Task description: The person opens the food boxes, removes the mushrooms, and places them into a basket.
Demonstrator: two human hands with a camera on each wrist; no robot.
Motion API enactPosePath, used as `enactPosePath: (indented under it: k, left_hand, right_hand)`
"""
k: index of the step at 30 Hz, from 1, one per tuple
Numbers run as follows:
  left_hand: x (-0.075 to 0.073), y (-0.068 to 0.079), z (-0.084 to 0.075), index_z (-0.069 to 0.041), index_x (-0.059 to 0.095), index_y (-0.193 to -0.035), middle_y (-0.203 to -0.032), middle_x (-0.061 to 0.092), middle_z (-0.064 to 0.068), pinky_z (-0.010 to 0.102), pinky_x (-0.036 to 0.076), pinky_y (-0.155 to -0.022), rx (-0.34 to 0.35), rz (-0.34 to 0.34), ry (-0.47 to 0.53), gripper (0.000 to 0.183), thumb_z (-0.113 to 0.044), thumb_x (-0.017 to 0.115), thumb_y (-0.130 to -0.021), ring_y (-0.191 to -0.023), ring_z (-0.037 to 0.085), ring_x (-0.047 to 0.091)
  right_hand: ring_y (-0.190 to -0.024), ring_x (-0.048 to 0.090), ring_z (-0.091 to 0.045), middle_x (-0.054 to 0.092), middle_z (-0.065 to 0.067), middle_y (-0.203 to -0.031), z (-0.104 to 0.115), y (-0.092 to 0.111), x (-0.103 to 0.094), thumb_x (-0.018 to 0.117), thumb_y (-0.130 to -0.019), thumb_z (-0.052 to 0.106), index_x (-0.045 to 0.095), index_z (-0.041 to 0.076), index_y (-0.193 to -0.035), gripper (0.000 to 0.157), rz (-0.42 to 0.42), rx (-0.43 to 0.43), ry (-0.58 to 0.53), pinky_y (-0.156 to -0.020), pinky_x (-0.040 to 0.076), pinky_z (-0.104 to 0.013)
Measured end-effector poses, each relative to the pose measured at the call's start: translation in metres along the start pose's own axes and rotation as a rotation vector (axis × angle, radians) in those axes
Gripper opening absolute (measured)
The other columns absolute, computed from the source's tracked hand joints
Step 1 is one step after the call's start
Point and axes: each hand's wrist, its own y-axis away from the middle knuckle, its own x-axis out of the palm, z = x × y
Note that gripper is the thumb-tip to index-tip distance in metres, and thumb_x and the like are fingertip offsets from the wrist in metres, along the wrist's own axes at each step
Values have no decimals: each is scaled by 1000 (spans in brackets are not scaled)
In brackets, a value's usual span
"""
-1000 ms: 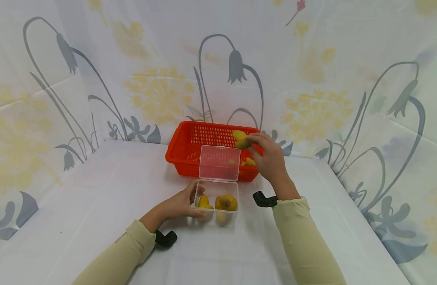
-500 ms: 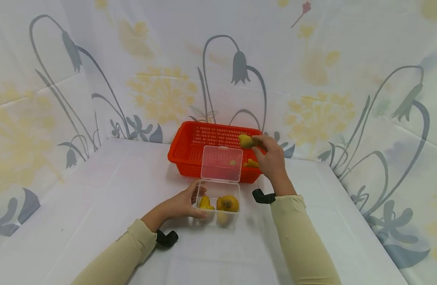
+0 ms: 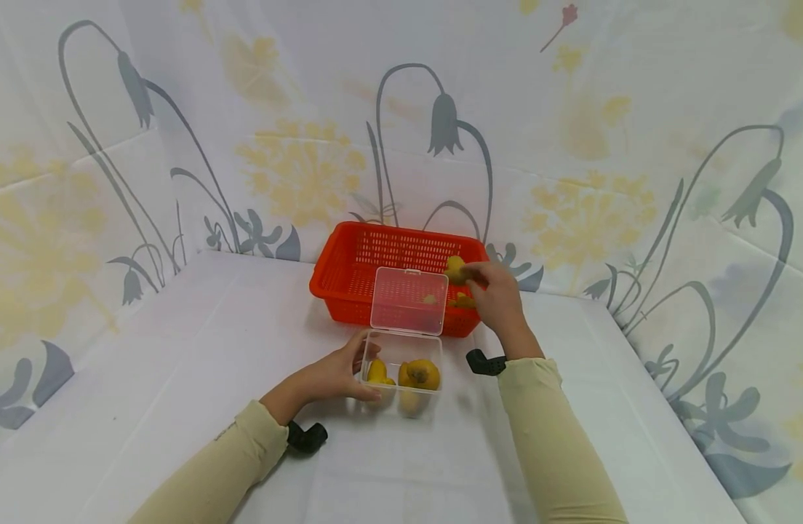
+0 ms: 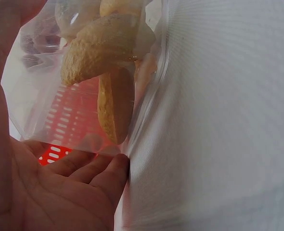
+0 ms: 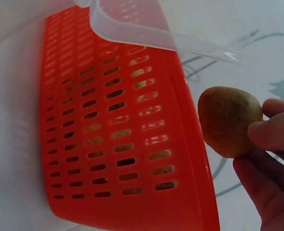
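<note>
In the head view my left hand [image 3: 339, 375] grips the left side of a clear plastic box [image 3: 411, 348], thumb at the front and fingers behind. Its hinged lid [image 3: 404, 295] stands raised against the basket. Inside the box lie a yellow piece [image 3: 378, 371] and a rounder yellow-brown piece [image 3: 422, 375]; the left wrist view shows a mushroom-shaped piece [image 4: 101, 50] through the plastic. Above the right end of a red basket [image 3: 344, 309], my right hand [image 3: 500, 302] pinches a yellow-brown mushroom [image 3: 455, 274]. The right wrist view shows its round brown cap [image 5: 228, 120] beside the basket rim.
More yellow pieces [image 3: 463, 300] lie in the right part of the basket, partly hidden by my right hand. The perforated basket stands behind the box on a white cloth [image 3: 244, 320], near the flower-printed backdrop [image 3: 297, 175].
My right hand, with the mushroom, has lowered slightly and shifted a little right over the basket; the mushroom has turned in the fingers. My left hand stays at the box.
</note>
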Motion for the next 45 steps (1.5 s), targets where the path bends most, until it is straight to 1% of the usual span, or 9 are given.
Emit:
enactPosePath:
  k: [5,8,15,21,29,36,41,45]
  left_hand:
    - [0,-1,1,-21,19,-147,-145,43,9,48,31,-116,13,3,10,102,-34,85,-71,-140,29,37]
    - [1,-1,2,-21,19,-147,-145,43,9,48,32,-116,14,2,10,101,-33,85,-71,-140,29,38]
    - [2,-1,0,-24,20,-147,-145,43,7,47,33,-116,-7,-3,-3,102,-33,86,-70,-141,28,37]
    - [2,-1,0,-24,20,-146,-145,43,7,47,33,-116,-6,-3,1,101,-32,86,-70,-140,27,38]
    - [2,-2,3,-23,18,-147,-147,42,8,47,33,-116,-6,3,6,102,-33,85,-71,-140,27,37]
    - [0,-1,0,-24,19,-147,-146,43,7,47,33,-116,-5,-3,-6,103,-34,86,-70,-140,26,38]
    - [0,-1,0,-26,18,-148,-147,42,6,46,34,-115,-11,-3,-3,104,-34,86,-69,-141,25,37]
    - [-1,-1,1,-27,18,-148,-147,42,6,47,34,-115,-5,-1,-1,105,-35,86,-69,-141,26,37]
  right_hand:
    - [-110,58,-30,64,-11,-118,-3,0,3,59,-95,11,65,10,-119,24,87,50,29,-96,53,-47]
    - [-111,59,-29,65,-10,-117,-3,-1,4,59,-95,11,65,10,-117,23,128,56,39,-95,54,-47]
    - [-108,60,-30,66,-10,-114,-1,-2,3,59,-95,10,67,8,-113,19,165,22,89,-95,54,-48]
    - [-110,59,-31,64,-10,-117,0,-2,3,57,-96,11,67,10,-113,20,204,22,127,-98,52,-50]
    - [-113,57,-32,63,-10,-122,3,-2,4,58,-93,7,68,11,-112,22,202,20,142,-96,52,-51]
    - [-113,58,-32,64,-10,-121,2,-1,4,58,-93,8,69,12,-109,21,182,-21,134,-96,53,-50]
    - [-115,57,-32,64,-10,-121,5,2,3,58,-93,9,69,12,-110,20,180,-25,128,-97,52,-50]
    - [-113,58,-31,64,-9,-119,7,5,1,59,-92,11,69,12,-109,20,171,-41,115,-95,54,-50]
